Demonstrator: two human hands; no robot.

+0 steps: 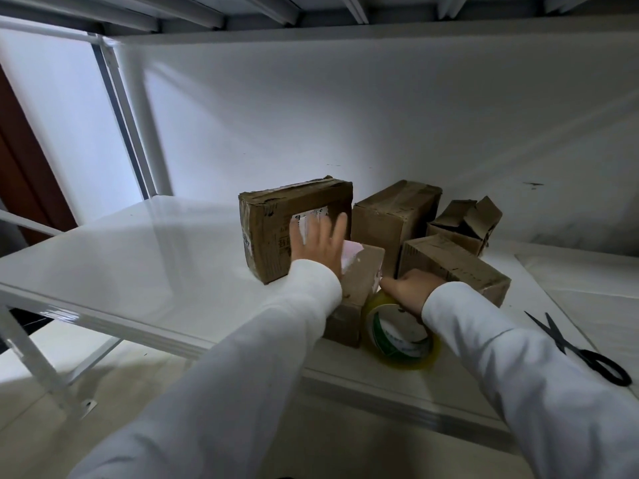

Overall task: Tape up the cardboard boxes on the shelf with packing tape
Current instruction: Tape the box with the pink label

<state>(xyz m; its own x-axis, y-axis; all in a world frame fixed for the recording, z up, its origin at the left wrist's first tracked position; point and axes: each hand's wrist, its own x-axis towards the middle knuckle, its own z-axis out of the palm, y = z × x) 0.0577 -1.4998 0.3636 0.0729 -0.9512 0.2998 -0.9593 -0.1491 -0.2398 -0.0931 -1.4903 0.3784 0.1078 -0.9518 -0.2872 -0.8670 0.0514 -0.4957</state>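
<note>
Several brown cardboard boxes stand on the white shelf [138, 257]. My left hand [320, 245] lies with straight fingers against the front of a flat box standing on its edge [273, 216]. Below it is a small box with a pink label [363, 274]. My right hand [413, 290] grips the top of a yellowish packing tape roll [397, 335] that stands on edge beside the small box. A taped box [453, 264] lies just behind my right hand. Farther back are a tall box [390, 216] and a box with open flaps [466, 219].
Black scissors [584, 350] lie on the shelf at the right, near its front edge. A white upright post [145, 133] stands at the back left. Another shelf board [311, 32] hangs overhead. The shelf's left half is bare white surface.
</note>
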